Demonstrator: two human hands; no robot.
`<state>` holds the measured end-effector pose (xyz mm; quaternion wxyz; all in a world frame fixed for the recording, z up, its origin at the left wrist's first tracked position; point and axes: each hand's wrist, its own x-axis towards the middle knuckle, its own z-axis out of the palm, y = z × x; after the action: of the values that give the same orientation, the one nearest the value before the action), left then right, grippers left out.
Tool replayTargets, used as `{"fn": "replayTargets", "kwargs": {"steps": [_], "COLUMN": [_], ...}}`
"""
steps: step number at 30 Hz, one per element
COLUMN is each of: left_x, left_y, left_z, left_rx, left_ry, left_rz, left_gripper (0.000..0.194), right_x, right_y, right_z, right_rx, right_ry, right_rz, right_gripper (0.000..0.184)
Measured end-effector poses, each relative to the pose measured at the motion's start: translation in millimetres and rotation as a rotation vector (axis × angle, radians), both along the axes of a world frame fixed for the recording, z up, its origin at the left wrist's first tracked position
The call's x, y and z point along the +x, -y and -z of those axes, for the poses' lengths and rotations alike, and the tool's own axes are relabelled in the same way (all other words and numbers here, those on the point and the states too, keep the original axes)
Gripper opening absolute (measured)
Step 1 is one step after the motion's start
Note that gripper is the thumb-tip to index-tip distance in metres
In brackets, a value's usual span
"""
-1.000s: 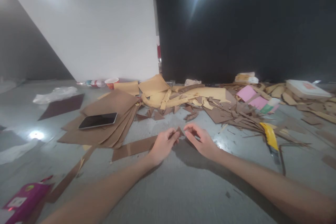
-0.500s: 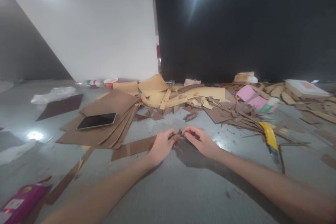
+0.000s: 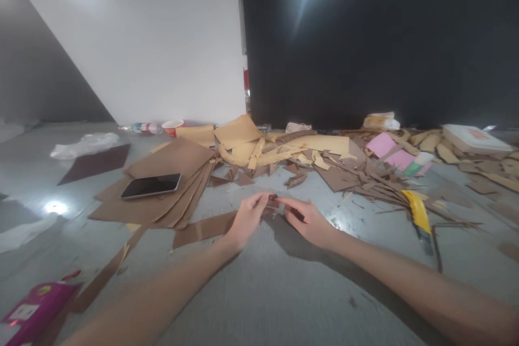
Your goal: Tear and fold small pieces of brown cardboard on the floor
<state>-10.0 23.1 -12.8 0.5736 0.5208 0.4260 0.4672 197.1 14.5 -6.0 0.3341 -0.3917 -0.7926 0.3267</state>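
Note:
My left hand (image 3: 248, 217) pinches a small folded piece of brown paper (image 3: 274, 198) above the middle of the table. My right hand (image 3: 307, 220) meets it from the other side, its index fingertip on the piece and its other fingers curled in. Most of the piece is hidden by the fingers. Partly behind my left hand lies a flat brown paper strip (image 3: 205, 228). Beyond both hands are several small brown triangular paper pieces (image 3: 244, 178) and a ridged brown paper piece (image 3: 295, 179).
A phone (image 3: 151, 186) rests on stacked brown sheets (image 3: 121, 212) at left. Yellow and brown scraps (image 3: 365, 173) spread along the back. A yellow-handled cutter (image 3: 417, 211) lies at right, a purple packet (image 3: 38, 308) at front left. White (image 3: 154, 43) and black (image 3: 377, 43) panels stand behind.
The pointed tip of the brown piece, seen upright between the hands before, now lies folded at the fingertips. My right index finger has stretched out onto it, and my left fingers have shifted slightly up.

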Motion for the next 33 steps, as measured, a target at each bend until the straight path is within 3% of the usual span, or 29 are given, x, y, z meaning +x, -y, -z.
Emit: {"fn": "replayTargets", "kwargs": {"steps": [10,20,33], "left_x": [-1.1,0.1,-1.7], "left_y": [2.3,1.1,0.5], "left_z": [-6.4,-2.6,-1.3], "left_rx": [0.006,0.061,-0.003], "left_ry": [-0.069,-0.1,-0.023], "left_rz": [0.0,0.061,-0.007], "left_gripper": [0.043,0.044,0.05], "right_x": [1.6,1.1,3.0], "right_y": [-0.3,0.3,0.4], "right_z": [0.4,1.1,5.3], "right_rx": [0.086,0.022,0.025], "right_ry": [-0.016,-0.033,-0.006], "right_rz": [-0.042,-0.043,-0.037], "right_gripper": [0.041,0.037,0.039]}}
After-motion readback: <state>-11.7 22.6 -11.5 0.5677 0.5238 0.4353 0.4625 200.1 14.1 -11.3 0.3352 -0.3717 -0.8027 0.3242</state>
